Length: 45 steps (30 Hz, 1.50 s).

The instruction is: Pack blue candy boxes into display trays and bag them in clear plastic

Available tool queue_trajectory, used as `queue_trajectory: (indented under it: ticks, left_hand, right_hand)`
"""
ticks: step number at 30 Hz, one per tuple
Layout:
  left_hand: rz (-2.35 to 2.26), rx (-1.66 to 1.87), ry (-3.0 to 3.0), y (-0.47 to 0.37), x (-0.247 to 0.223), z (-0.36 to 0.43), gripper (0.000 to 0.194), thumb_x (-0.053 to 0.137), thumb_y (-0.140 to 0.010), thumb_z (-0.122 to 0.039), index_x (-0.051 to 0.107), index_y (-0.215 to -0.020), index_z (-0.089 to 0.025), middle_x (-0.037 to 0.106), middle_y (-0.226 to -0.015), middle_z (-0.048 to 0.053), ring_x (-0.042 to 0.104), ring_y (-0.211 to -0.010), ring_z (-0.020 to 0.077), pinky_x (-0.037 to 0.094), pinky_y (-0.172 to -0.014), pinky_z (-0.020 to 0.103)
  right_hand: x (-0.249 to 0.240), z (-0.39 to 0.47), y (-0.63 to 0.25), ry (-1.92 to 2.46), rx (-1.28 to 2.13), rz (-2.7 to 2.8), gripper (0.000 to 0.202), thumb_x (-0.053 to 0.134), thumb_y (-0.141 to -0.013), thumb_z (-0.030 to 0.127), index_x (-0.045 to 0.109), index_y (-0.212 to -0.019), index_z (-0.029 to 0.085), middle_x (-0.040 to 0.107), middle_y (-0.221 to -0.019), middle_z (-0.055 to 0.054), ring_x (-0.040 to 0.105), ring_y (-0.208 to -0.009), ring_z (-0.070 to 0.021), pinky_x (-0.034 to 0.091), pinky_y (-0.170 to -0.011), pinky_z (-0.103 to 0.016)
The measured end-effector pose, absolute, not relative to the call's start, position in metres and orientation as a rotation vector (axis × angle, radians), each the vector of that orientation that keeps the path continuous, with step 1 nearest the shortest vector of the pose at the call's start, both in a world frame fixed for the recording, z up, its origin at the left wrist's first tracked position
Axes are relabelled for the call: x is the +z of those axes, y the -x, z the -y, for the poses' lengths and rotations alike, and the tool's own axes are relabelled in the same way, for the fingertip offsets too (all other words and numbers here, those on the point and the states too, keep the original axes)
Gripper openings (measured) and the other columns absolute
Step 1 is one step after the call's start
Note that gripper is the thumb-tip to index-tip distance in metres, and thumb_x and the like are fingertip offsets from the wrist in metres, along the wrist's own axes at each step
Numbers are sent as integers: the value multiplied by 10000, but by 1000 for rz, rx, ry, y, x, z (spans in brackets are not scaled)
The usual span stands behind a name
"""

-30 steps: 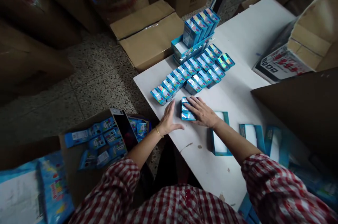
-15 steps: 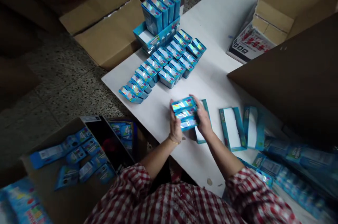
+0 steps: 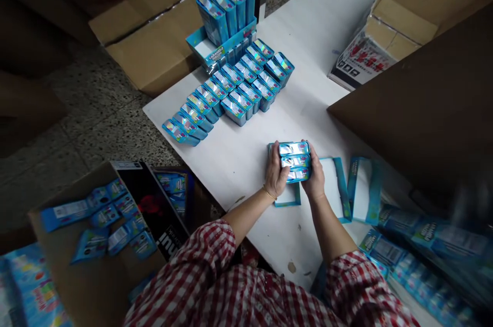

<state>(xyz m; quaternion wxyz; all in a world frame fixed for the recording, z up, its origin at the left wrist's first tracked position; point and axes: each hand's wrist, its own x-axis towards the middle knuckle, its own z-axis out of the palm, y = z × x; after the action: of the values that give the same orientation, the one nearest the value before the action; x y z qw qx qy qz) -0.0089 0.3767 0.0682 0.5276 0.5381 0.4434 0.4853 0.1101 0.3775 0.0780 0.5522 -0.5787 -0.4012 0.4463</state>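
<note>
Three blue packs [image 3: 295,161] with shiny tops are pressed side by side between my two hands. My left hand [image 3: 276,175] grips their left side, its thumb over the lowest pack. Along their right side lies my right hand [image 3: 316,175], fingers curled round the far corner. The packs are over a shallow blue tray [image 3: 288,204], which they partly cover. Two more trays, with white insides, lie to the right: a nearer one [image 3: 335,183] and a farther one [image 3: 362,188]. Beyond my hands, several blue packs [image 3: 234,78] stand in rows on the white table.
A blue display box [image 3: 219,52] at the table's far left edge has several packs standing on it. Open cartons are at the right [image 3: 362,62] and lower left [image 3: 96,281], the latter holding blue bags. Wrapped blue packs [image 3: 423,270] lie at the lower right.
Both hands have moved right with the three packs, which are now straighter and over the nearest tray. The view has shifted slightly.
</note>
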Motion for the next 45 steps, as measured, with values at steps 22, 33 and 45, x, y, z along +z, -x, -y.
queue_trajectory:
  ticks: [22, 33, 45]
  left_hand:
    - [-1303, 1079, -1225, 53, 68, -412, 524, 448, -850, -486, 465, -1282, -188, 503, -1319, 91, 453, -1228, 229, 329, -1066, 381]
    - [-1414, 1022, -1326, 69, 68, -415, 586, 352, -870, -518, 406, -1344, -178, 375, -1424, 108, 268, -1353, 247, 180, -1130, 437]
    - [-1531, 734, -1413, 316, 78, -548, 436, 522, -813, -376, 582, -1171, -133, 689, -935, 56, 630, -871, 179, 481, -854, 299]
  right_hand:
    - [95, -413, -105, 1607, 1109, 1539, 485, 495, -814, 514, 499, -1187, 203, 609, -1017, -44, 583, -880, -199, 483, -827, -367]
    - [110, -398, -79, 1709, 437, 2203, 538, 360, -892, 478, 341, -1379, 251, 313, -1452, -96, 116, -1381, -335, 71, -1030, -692]
    - [62, -457, 155, 1413, 1336, 1364, 716, 113, -912, 540, -100, -1433, 98, 81, -1508, -163, 138, -1388, -259, 211, -1086, -553]
